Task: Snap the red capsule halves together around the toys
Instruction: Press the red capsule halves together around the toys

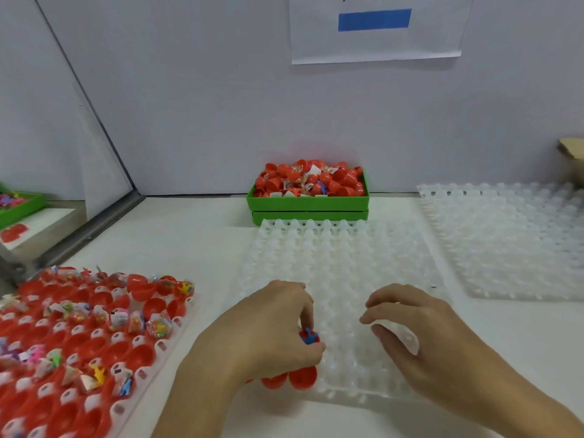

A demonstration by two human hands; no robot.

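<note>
On my left, the tray (177,324) holds lots of red halves (139,355) with toys, all waiting. My left hand (265,330) pinches a red capsule half (308,338) with a blue toy (309,336). Two capsules (301,377) sit in the clear tray (347,263). My right hand (417,324) is curled, holding nothing. Most work is left.

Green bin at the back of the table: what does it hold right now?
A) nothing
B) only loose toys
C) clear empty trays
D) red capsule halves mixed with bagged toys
D: the green bin against the wall is heaped with red capsule halves with small bagged toys scattered among them.
</note>
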